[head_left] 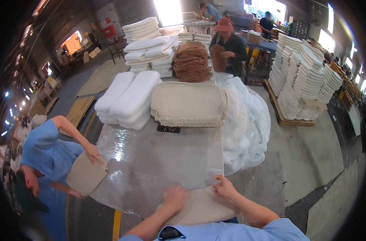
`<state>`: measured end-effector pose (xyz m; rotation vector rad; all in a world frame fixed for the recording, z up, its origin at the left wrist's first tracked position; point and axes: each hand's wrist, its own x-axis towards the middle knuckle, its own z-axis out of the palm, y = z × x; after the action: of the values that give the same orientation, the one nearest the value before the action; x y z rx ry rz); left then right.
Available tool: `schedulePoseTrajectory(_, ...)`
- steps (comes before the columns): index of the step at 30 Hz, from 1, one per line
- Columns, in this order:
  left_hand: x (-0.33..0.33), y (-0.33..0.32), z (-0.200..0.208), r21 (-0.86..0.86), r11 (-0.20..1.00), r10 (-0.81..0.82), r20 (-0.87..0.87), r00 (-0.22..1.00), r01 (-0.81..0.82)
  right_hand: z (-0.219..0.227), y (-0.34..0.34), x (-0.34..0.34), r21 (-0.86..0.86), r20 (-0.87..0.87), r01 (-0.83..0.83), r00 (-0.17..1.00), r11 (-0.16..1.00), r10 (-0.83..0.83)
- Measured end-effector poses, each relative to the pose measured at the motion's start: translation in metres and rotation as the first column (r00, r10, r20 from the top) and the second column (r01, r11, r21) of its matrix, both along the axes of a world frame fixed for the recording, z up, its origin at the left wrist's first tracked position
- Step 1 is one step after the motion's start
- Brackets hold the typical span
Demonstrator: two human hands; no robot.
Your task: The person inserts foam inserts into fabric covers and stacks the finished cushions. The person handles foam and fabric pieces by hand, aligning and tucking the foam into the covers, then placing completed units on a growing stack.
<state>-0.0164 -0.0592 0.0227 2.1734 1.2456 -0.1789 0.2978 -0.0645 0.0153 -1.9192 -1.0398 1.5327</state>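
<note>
A beige fabric cushion cover lies against my body at the near edge of the table. My left hand is on its left part, smeared by motion, so its fingers do not show clearly. At the cover's far right corner my right hand has its fingers curled in on the fabric edge. Farther up the table sits a neat stack of similar beige covers with fringed-looking edges. A small black flat item lies partly under that stack's front.
White padding stacks and brown covers stand on the plastic-covered table. At left a co-worker holds a beige cover; another person handles a brown one. Bagged white padding bulges at right, near a pallet of white pads.
</note>
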Motion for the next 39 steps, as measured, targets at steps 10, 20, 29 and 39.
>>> schedulePoseTrajectory(10,0.004,-0.04,-0.002,-0.257,0.938,-0.211,0.105,0.972,0.231,0.003,-0.095,0.025,0.06,0.298,-0.806,0.578,0.589,0.76)
schedulePoseTrajectory(20,-0.013,0.003,-0.032,-0.233,0.972,0.059,0.272,0.96,0.006,-0.036,-0.065,0.074,0.175,0.037,-0.372,0.928,0.912,0.371)
schedulePoseTrajectory(29,-0.106,-0.061,0.004,-0.706,0.487,0.834,0.203,0.513,-0.514,-0.013,-0.191,0.052,0.096,-0.509,0.573,0.731,0.814,-0.455)
schedulePoseTrajectory(39,-0.035,-0.038,0.04,-0.89,0.308,0.917,0.183,0.355,-0.335,0.067,-0.036,0.062,0.179,-0.527,0.774,0.597,0.607,-0.606)
